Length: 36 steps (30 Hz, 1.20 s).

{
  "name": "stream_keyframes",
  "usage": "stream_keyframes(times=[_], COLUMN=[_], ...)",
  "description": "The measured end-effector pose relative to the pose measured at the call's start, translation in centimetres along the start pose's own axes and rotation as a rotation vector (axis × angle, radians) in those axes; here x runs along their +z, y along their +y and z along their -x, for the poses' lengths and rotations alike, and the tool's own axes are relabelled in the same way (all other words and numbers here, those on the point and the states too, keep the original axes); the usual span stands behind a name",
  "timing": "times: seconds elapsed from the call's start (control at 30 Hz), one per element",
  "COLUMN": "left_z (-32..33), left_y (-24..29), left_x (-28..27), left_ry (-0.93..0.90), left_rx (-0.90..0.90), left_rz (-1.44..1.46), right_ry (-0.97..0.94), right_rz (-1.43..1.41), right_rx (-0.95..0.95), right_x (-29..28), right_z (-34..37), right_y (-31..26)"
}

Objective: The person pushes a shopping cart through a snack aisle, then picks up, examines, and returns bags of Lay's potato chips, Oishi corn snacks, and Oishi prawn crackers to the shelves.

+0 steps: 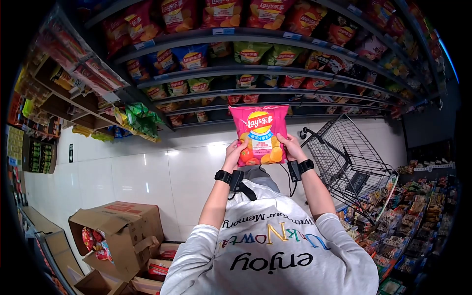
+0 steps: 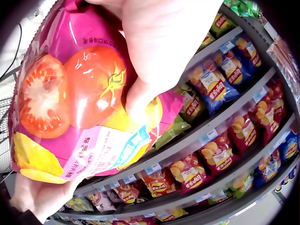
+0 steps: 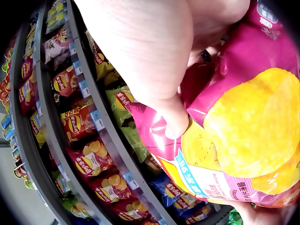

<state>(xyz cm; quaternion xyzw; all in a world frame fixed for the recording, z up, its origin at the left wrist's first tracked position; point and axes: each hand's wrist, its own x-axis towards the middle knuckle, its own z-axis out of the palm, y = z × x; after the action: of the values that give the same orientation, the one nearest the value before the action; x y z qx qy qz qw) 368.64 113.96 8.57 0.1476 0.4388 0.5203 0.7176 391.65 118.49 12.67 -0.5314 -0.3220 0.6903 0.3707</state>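
A magenta bag of Lay's potato chips (image 1: 260, 129), printed with tomatoes and chips, is held upright in front of the person's body. The left hand (image 1: 233, 153) grips its left side, thumb on the printed front. On the opposite side the right hand (image 1: 294, 147) holds the bag the same way. In the left wrist view, the left thumb (image 2: 139, 96) presses the film beside the tomato picture. The right wrist view has the right thumb (image 3: 174, 123) on the front near the chip picture. The fingers behind the bag are mostly hidden.
Shelves (image 1: 255, 42) of chip bags curve across the front. To the right stands a black wire shopping cart (image 1: 344, 162), close to the right forearm. Opened cardboard boxes (image 1: 120, 231) with packets sit at lower left on the tiled floor (image 1: 132, 172). Packaged snacks (image 1: 413, 226) fill the lower right.
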Motion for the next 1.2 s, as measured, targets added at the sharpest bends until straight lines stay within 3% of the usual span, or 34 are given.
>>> stream_keyframes(times=[0.43, 0.6, 0.67, 0.77, 0.9, 1.07, 1.1, 1.13, 1.17, 1.2], left_z=[0.4, -3.0, -4.8, -7.6, -8.7, -8.7, -6.8, -6.3, -5.4, -4.9], left_y=[-0.9, -0.2, 2.1, 7.5, 17.7, 30.5, 32.8, 34.9, 36.5, 38.0], left_x=[-0.2, -0.4, 1.1, 4.7, 13.2, 23.3, 25.7, 27.6, 29.4, 31.0], left_ry=[0.022, -0.003, -0.016, -0.105, -0.208, -0.236, -0.33, -0.348, -0.392, -0.392], left_rx=[0.014, -0.032, 0.02, 0.259, 0.54, 0.786, 0.836, 0.886, 0.959, 0.873], left_rz=[0.005, -0.074, -0.148, -0.344, -0.477, -0.752, -0.683, -0.717, -0.691, -0.619], right_ry=[-0.015, 0.032, 0.043, 0.015, 0.048, 0.128, 0.076, 0.119, 0.058, 0.007], right_rz=[-0.049, 0.073, 0.14, 0.142, 0.321, 0.515, 0.45, 0.437, 0.324, 0.304], right_rx=[0.013, -0.122, -0.222, -0.44, -0.83, -1.131, -1.162, -1.359, -1.403, -1.447], right_x=[0.3, 1.4, 1.9, 2.3, 3.8, 4.9, 5.9, 6.6, 6.5, 6.9], right_z=[0.2, -0.7, -1.6, -3.8, -4.7, -5.4, -3.4, -2.8, -3.5, -2.1], right_y=[0.7, -0.9, -3.6, -9.1, -20.2, -35.2, -38.0, -40.4, -42.7, -44.8])
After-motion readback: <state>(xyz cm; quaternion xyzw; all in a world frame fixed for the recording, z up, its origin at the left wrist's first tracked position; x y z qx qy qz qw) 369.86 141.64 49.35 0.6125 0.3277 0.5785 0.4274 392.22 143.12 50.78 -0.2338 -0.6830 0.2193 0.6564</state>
